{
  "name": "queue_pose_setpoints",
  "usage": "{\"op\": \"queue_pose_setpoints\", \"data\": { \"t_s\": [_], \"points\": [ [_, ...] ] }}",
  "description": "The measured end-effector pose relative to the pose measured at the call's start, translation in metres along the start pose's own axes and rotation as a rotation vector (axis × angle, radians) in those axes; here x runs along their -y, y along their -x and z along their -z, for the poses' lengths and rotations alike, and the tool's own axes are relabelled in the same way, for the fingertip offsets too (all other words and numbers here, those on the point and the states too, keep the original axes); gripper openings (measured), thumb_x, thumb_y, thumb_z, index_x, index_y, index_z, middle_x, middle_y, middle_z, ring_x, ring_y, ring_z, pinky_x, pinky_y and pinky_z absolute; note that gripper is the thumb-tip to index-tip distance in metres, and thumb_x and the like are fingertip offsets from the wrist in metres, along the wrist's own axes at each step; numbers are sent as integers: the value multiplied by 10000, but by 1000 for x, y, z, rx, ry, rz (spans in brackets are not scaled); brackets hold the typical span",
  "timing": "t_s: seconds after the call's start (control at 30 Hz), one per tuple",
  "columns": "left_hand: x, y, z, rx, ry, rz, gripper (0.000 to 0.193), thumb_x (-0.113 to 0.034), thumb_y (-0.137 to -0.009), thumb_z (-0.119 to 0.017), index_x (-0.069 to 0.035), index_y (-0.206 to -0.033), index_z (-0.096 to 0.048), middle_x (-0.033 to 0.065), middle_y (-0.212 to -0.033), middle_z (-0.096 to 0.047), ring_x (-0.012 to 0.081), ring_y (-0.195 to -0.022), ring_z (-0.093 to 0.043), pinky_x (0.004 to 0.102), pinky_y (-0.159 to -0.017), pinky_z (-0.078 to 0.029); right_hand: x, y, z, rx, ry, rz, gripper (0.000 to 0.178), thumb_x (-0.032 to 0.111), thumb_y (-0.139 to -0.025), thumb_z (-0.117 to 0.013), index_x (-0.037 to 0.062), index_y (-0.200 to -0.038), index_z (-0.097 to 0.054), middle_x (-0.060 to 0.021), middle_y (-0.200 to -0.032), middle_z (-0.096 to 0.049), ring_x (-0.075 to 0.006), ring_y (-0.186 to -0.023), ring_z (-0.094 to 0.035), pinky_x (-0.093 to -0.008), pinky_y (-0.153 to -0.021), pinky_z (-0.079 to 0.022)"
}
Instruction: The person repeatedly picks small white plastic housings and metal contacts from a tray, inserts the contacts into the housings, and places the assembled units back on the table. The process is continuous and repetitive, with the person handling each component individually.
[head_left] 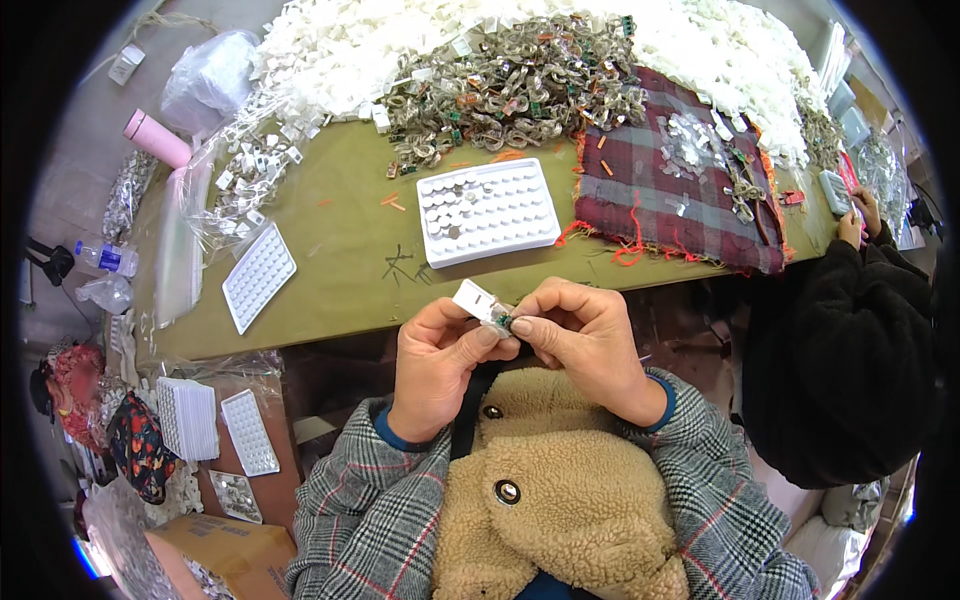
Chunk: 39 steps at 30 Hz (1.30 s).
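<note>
Over my lap, just off the table's near edge, both hands meet around one small piece. My left hand (440, 352) pinches a white plastic casing (474, 299) with a slot in its face. At the casing's lower end my right hand (580, 335) grips a tiny green circuit board (503, 320) between thumb and forefinger. Whether the board sits inside the casing or only touches it I cannot tell. Beyond my hands lies a white tray (490, 245) with rows of round wells; several small round metal parts (455, 207) rest in its left part.
A heap of clear cables with green boards (510, 85) lies at the back, before piled white casings (330, 50). Plaid cloth (640, 190) covers the table's right. Another white tray (259, 277) and a pink bottle (157, 139) are at left. A person in black (845, 370) sits at right.
</note>
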<state>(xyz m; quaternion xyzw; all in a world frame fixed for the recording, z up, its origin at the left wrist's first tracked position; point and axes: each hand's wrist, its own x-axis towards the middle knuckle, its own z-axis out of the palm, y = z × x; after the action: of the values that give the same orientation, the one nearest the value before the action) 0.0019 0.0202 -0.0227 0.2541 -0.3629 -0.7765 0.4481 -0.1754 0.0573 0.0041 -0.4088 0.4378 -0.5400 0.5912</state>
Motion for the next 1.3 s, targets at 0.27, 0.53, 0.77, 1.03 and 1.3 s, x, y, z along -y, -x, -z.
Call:
{"op": "queue_pose_setpoints", "data": {
  "t_s": [0.27,0.53,0.77,1.03,1.3],
  "points": [
    [3,-4,11,-3,78,155,152,-78,-979,-580,35,-1072,-617,133,-992,-695,203,-883,-708,341,-808,-614,-9,-9,1,-5,464,365,57,10,-878,-686,-47,-876,-685,-11,-794,-604,-43,-588,-521,-179,-518,-400],
    [2,-5,15,31,187,271,188,-94,-1002,-540,47,-1116,-593,136,-994,-693,223,-895,-711,335,-811,-613,2,-16,9,72,59,-255,87,51,-935,-630,-23,-978,-619,10,-707,-561,-48,-550,-472,-198,-480,-349],
    [0,-3,16,52,257,272,204,-109,-999,-544,34,-1136,-592,144,-1008,-690,215,-887,-706,331,-791,-614,7,-14,30,-147,-108,160,84,63,-963,-596,-13,-996,-586,12,-727,-551,-47,-575,-477,-197,-502,-378],
    [-30,-6,-27,280,-735,36,309,35,-894,-642,15,-1202,-644,114,-1082,-699,150,-886,-690,249,-755,-564,3,-21,57,-239,46,298,34,-2,-937,-562,-11,-912,-583,11,-681,-522,-46,-547,-461,-192,-500,-355],
    [-125,-121,25,-275,-1372,-431,121,-60,-918,-608,36,-883,-672,71,-725,-677,122,-652,-670,244,-571,-500,-15,-35,78,-185,-166,260,60,48,-948,-612,-7,-938,-590,11,-714,-540,-58,-567,-496,-201,-515,-401]
  ]
}}
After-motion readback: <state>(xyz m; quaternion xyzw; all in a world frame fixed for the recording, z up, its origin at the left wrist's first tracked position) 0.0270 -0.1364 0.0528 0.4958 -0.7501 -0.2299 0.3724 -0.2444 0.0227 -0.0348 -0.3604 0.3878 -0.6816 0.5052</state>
